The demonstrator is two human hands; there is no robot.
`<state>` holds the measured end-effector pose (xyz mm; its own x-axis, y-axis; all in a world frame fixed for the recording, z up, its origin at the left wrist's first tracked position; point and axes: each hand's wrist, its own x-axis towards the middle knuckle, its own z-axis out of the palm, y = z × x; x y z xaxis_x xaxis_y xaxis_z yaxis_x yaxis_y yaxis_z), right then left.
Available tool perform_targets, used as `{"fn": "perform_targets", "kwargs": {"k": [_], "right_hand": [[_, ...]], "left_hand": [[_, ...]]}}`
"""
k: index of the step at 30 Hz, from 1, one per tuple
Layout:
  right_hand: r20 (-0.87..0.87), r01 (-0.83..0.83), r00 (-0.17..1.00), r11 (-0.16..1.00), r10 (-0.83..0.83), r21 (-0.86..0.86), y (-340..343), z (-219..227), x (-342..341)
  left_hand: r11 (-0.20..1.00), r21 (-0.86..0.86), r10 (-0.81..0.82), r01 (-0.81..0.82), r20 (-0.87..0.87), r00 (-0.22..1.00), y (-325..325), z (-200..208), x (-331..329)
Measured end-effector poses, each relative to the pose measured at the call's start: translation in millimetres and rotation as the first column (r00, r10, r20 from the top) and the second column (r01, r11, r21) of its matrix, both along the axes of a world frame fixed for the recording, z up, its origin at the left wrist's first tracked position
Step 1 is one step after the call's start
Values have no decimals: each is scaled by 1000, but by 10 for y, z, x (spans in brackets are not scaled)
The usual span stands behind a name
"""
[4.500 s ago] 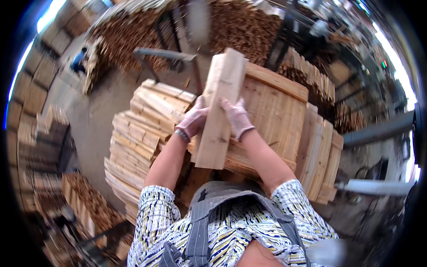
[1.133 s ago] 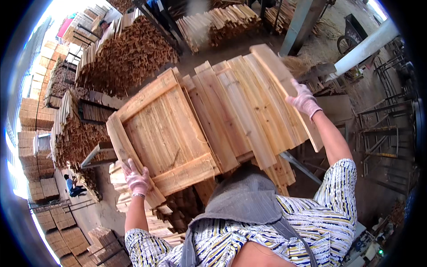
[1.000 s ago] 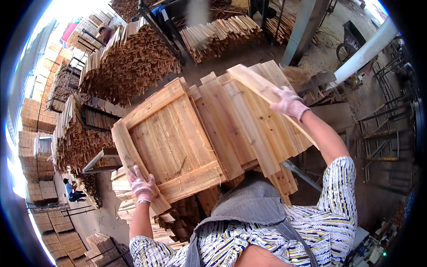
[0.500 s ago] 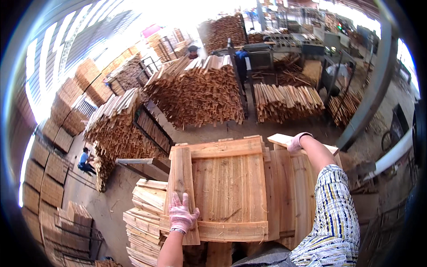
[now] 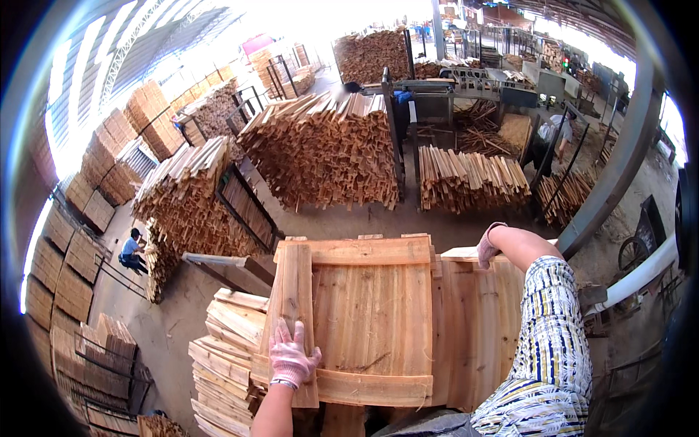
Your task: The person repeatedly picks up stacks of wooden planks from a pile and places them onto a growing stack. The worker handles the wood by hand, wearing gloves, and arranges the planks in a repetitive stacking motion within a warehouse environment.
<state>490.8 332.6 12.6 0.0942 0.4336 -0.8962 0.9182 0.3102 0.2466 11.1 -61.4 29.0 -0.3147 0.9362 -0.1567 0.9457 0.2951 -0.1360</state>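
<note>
A panel of upright planks (image 5: 371, 313) lies in front of me, with one crosspiece (image 5: 368, 251) along its far edge and another (image 5: 371, 388) along its near edge. My left hand (image 5: 293, 357), in a pinkish glove, rests on a loose upright board (image 5: 295, 284) at the panel's left side. Its fingers are spread, pressing flat. Beyond the panel's right side, my gloved right hand (image 5: 491, 245) bends down over a short light board (image 5: 460, 253), its fingers closed around the edge. That board lies across more planks (image 5: 477, 328). My forearm hides part of it.
Loose boards (image 5: 226, 357) are piled left of the panel. Large racks of stacked slats (image 5: 320, 153) stand ahead, with a smaller stack (image 5: 473, 178) to their right. A steel post (image 5: 619, 175) rises at right. A person (image 5: 132, 251) works at far left, another (image 5: 550, 135) at far right.
My right hand has come down slightly, and the short board under it now sits lower and flatter. The left hand stays on its board. The whole view has shifted a little.
</note>
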Motion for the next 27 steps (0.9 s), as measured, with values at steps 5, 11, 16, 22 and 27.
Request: {"fn": "perform_targets", "kwargs": {"k": [5,11,16,22,27], "right_hand": [[-164,86,986,956,-40,282,-877,276,-126],[-938,784,-104,553,-330,-282,-2037,-532,856],[-813,819,-434,206,-389,-536,-3133,141,640],[-755,745,-641,-125,136,-655,-4310,-802,1051],[-561,367,-695,-449,450,-814,-5343,-1629,1044]], "left_hand": [[999,33,-27,28,-40,999,-58,-91,-121],[993,64,-96,97,-9,995,164,69,5],[993,-25,-116,114,-134,984,-32,-314,-153],[997,0,-72,72,-125,990,301,-688,200],[974,119,-175,194,-153,973,304,-994,-161]]}}
